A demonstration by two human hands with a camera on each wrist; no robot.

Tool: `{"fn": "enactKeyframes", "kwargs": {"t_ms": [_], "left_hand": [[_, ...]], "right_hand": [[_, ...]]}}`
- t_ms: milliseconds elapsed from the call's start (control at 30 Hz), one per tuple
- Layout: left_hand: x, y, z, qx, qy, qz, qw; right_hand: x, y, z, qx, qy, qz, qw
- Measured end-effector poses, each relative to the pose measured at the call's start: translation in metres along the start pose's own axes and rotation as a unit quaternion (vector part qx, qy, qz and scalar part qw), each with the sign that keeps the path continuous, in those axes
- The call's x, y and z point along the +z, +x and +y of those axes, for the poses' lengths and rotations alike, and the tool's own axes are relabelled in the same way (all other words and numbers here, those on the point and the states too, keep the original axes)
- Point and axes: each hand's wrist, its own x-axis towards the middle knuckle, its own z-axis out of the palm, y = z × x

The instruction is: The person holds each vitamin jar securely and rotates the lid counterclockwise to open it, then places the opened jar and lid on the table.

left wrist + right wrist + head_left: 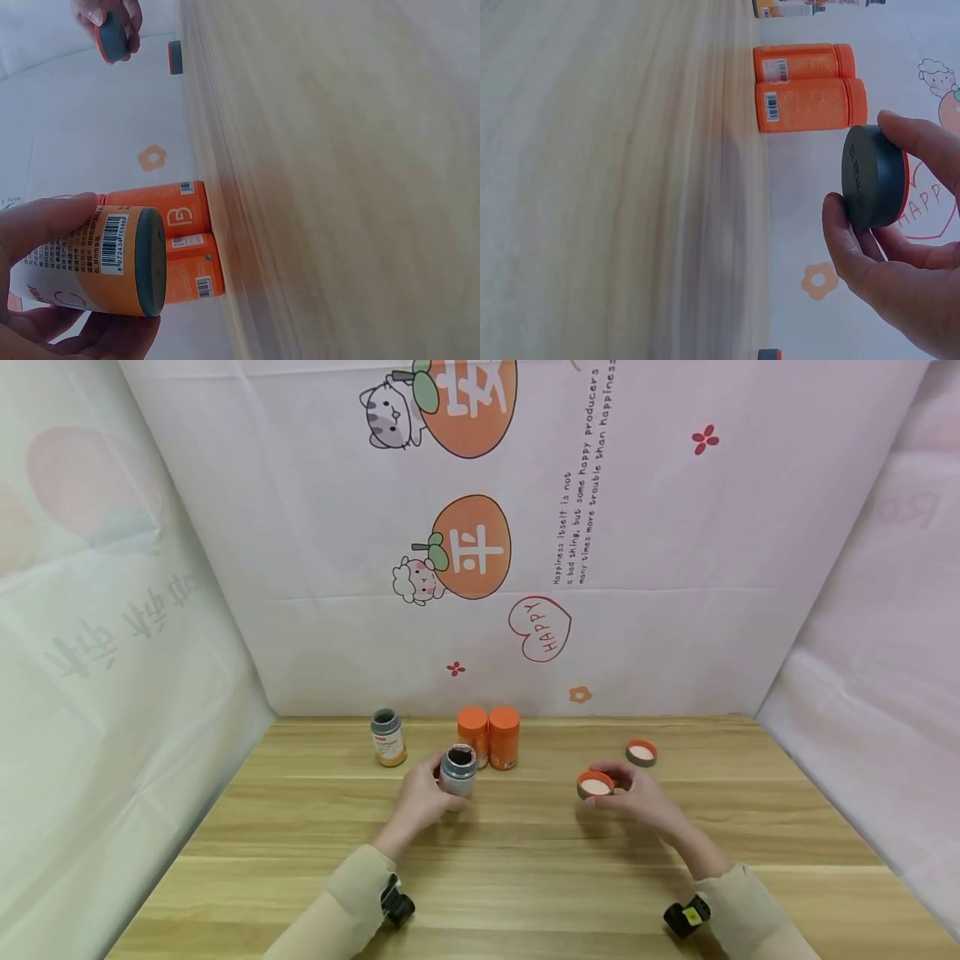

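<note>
My left hand (425,797) grips an uncapped jar (458,775) with a grey neck, its dark mouth facing up in the head view. The left wrist view shows the jar's barcode label (114,244) and dark base, held above the tabletop. With thumb and fingers my right hand (633,793) holds a grey screw lid (596,786), orange-rimmed and pale inside, its inside turned up. From the right wrist view the lid's flat grey top (861,177) faces the table, with space between them.
Two orange jars (504,739) with orange lids stand side by side behind the left hand. Another uncapped jar (387,739) stands at the back left. A second lid (641,752) lies inside up at the back right. A printed cloth (645,643) hangs behind the wooden table (525,877).
</note>
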Motion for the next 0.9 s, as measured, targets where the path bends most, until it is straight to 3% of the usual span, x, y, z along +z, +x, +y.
{"fn": "enactKeyframes", "kwargs": {"t_ms": [467,667,900], "left_hand": [[-0.013,0.005,-0.008,-0.032,0.009,0.019,0.9993],[-0.018,0.007,-0.013,-0.04,0.024,0.023,0.9987],[-0.025,0.008,-0.017,-0.057,0.03,0.031,0.9975]], "right_hand": [[-0.008,0.004,0.008,-0.008,-0.073,0.025,0.997],[-0.01,0.005,0.013,-0.001,-0.081,0.031,0.9963],[-0.015,0.004,0.017,0.012,-0.125,0.052,0.9907]]}}
